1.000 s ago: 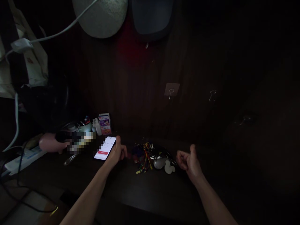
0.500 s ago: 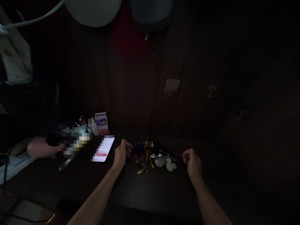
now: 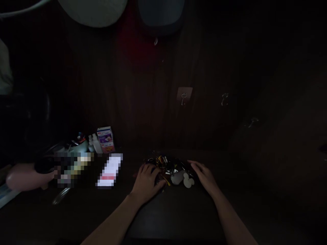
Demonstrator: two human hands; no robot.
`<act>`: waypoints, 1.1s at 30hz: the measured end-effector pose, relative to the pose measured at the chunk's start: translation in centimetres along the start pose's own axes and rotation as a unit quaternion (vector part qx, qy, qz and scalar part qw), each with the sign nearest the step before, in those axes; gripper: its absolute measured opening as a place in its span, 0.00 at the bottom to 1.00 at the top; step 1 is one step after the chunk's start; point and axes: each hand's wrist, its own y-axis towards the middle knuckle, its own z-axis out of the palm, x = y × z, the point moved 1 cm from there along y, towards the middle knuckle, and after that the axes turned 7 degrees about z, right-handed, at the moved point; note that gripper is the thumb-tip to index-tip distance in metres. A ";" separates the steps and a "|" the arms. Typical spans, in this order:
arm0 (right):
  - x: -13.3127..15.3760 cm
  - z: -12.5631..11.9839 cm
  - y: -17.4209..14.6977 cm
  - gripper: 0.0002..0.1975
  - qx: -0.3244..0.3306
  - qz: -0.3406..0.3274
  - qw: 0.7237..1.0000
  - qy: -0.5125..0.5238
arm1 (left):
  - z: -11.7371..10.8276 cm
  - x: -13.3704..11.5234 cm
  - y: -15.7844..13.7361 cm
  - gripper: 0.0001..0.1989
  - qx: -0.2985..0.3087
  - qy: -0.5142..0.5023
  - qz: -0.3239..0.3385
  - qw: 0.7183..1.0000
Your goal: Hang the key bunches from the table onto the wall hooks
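A jumbled pile of small items lies on the dark tabletop, with colourful cords (image 3: 160, 161), a rounded grey piece (image 3: 177, 177) and a pale mouse-head-shaped piece (image 3: 188, 180) at its front right. My left hand (image 3: 146, 181) rests palm down over the pile's left part, fingers spread, covering some of the cords. What lies beneath its palm is hidden. On the other side, my right hand (image 3: 205, 177) is at the pile's right edge with its fingers stretched out and nothing in them. Dim light hides the finer parts of the pile.
A lit phone (image 3: 110, 172) lies to the left. Beyond it stand small printed boxes (image 3: 105, 139) and white bottles (image 3: 95, 143). A pink rounded object (image 3: 24, 177) is at the far left. Metal hooks (image 3: 183, 98) are on the dark wall behind.
My left hand has moved right onto the pile and spread its fingers. My right hand has come in to the pile's right edge, its curled fingers now straightened. The view has shifted slightly.
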 end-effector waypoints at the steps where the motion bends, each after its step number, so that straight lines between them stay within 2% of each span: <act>1: 0.0 0.0 0.0 0.21 0.000 0.011 1.000 0.012 | 0.0 0.0 0.0 0.11 -0.005 0.000 -0.013 1.000; 4: 0.1 -0.1 0.1 0.21 0.008 0.026 0.998 0.051 | 0.1 0.3 0.0 0.04 -0.030 -0.014 -0.050 0.998; 9: 0.2 -0.3 0.0 0.20 0.003 0.029 0.998 0.062 | 0.1 1.3 -0.2 0.03 -0.077 -0.104 -0.128 0.983; 12: 0.0 -0.2 -0.5 0.19 -0.018 0.002 0.999 0.050 | -0.2 1.6 -0.3 0.02 -0.137 -0.179 -0.192 0.955; 15: 0.3 0.2 -1.5 0.17 -0.042 -0.055 0.997 0.029 | -0.7 1.3 0.0 0.04 -0.197 -0.235 -0.235 0.922; 18: 2.3 0.8 -2.3 0.14 -0.011 -0.128 0.992 -0.017 | -1.4 0.2 0.8 0.06 -0.208 -0.277 -0.235 0.908; 21: 5.5 1.9 -2.6 0.17 0.077 -0.226 0.967 -0.089 | -1.8 -1.5 2.0 0.06 -0.183 -0.319 -0.224 0.903; 23: 7.1 2.7 -2.4 0.21 0.134 -0.249 0.951 -0.121 | -1.9 -2.6 2.7 0.05 -0.163 -0.340 -0.207 0.903; 27: 7.5 4.1 -1.4 0.18 0.180 -0.247 0.947 -0.103 | -1.6 -4.0 3.7 0.03 -0.125 -0.341 -0.163 0.918; 31: 5.7 4.0 0.1 0.13 0.149 -0.193 0.968 0.057 | -0.7 -3.0 4.3 0.13 -0.133 -0.356 -0.141 0.914; 33: 5.2 3.5 0.8 0.14 0.126 -0.145 0.971 0.139 | 0.1 -2.0 4.7 0.16 -0.131 -0.320 -0.137 0.928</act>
